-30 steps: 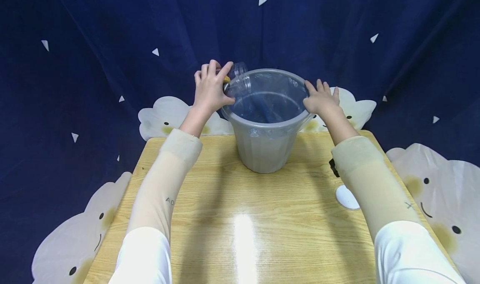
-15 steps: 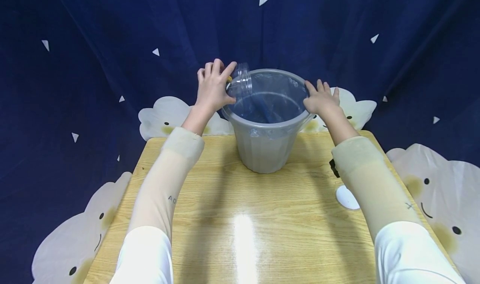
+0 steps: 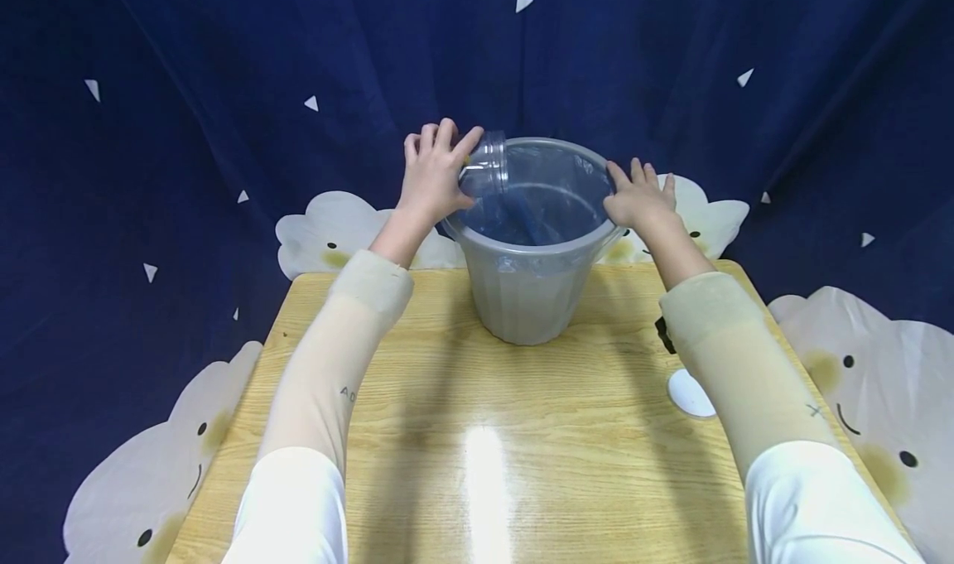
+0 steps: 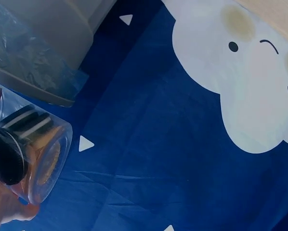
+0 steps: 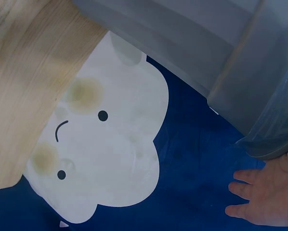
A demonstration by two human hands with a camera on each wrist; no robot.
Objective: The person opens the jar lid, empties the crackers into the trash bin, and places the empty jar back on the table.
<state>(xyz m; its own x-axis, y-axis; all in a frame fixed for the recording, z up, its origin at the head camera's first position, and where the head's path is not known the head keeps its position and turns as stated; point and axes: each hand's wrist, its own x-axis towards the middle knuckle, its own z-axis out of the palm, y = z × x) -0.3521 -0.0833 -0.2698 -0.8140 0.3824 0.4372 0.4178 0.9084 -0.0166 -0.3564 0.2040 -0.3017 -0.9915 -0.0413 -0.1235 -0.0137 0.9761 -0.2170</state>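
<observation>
Rightward over the gray bucket's [image 3: 531, 282] rim goes the left hand [image 3: 435, 175], gripping a clear cookie jar [image 3: 486, 165]; right hand [image 3: 638, 198] rests open-fingered on the rim.

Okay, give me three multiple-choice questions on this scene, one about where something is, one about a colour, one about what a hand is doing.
1. Where does the grey plastic bucket stand?
A. On the far edge of the wooden table
B. On the floor
C. In the person's lap

2. What colour is the cloth backdrop?
A. Red
B. Dark blue
C. Green

3. What is the left hand doing?
A. Lying flat on the table
B. Hanging idle
C. Gripping a clear plastic jar at the bucket's rim

Answers: 1 A, the head view shows the bucket on the wood near its far edge. 2 B, navy cloth with white triangles fills the background. 3 C, fingers wrap the tilted jar, which holds dark sandwich cookies.
</observation>
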